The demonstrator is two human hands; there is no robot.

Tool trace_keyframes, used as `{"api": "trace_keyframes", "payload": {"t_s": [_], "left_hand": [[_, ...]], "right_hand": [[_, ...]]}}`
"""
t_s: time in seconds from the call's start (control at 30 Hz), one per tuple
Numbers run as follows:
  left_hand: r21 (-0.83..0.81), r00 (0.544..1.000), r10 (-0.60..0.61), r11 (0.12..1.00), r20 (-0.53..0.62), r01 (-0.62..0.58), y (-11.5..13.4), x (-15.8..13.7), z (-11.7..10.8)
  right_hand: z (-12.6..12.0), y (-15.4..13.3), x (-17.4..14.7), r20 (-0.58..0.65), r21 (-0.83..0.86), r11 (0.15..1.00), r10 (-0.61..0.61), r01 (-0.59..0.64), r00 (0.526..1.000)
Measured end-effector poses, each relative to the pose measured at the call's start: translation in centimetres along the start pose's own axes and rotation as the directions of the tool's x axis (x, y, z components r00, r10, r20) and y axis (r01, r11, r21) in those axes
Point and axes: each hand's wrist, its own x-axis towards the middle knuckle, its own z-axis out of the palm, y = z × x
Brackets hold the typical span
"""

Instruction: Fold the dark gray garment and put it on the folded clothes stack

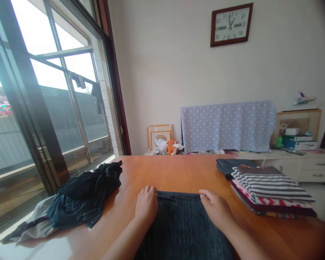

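A dark blue-grey streaked garment [188, 227] lies spread on the wooden table in front of me, its near part running out of the picture. From the frames I cannot tell what kind of garment it is. At its far left corner, my left hand [146, 204] has its fingers curled over the edge. My right hand [215, 207] pinches the far right corner between thumb and fingers. The top edge stretches fairly straight between both hands.
To the left lies a crumpled heap of dark clothes [81, 195] beside the window. A folded stack with a striped garment [273, 186] on top sits at the right, next to folded dark cloth [233, 166]. Beyond the orange-brown table [165, 171] stands a white cabinet [311, 164].
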Motion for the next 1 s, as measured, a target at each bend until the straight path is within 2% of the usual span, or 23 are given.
{"api": "trace_keyframes", "payload": {"t_s": [0.07,0.13,0.27,0.43,0.57,0.73,0.83,1.0], "left_hand": [[-0.027,0.993,0.103,0.994,0.057,-0.101,0.4,-0.6,0.6],[-0.048,0.979,0.168,0.985,0.114,-0.163,0.4,-1.0,1.5],[-0.02,0.97,0.152,0.988,0.188,-0.151,-0.7,-1.3,2.8],[0.006,0.971,0.16,0.987,0.179,-0.163,-1.3,-1.3,2.7],[0.037,0.97,0.157,0.985,0.184,-0.167,-0.4,-1.5,2.1],[0.007,0.945,0.309,0.95,0.108,-0.312,2.2,-2.7,1.9],[-0.043,0.925,0.34,0.94,0.168,-0.338,3.3,-3.4,2.5],[-0.074,0.929,0.293,0.956,0.227,-0.283,3.4,-3.8,2.5]], "right_hand": [[0.4,-0.3,-0.6,0.1,-0.057,0.997,-0.037,0.043,0.994],[0.9,0.0,-1.3,0.203,-0.132,0.99,-0.018,0.045,0.979],[1.6,1.2,-2.2,0.331,-0.247,0.969,0.062,0.024,0.942],[1.4,1.4,-2.3,0.353,-0.26,0.965,0.074,0.022,0.933],[1.3,0.9,-2.2,0.373,-0.292,0.956,0.09,0.025,0.923],[1.0,0.1,-2.1,0.424,-0.382,0.923,0.133,0.043,0.896],[0.8,-0.2,-2.0,0.441,-0.41,0.911,0.147,0.053,0.885],[1.0,0.1,-2.0,0.434,-0.41,0.91,0.132,0.065,0.891]]}}
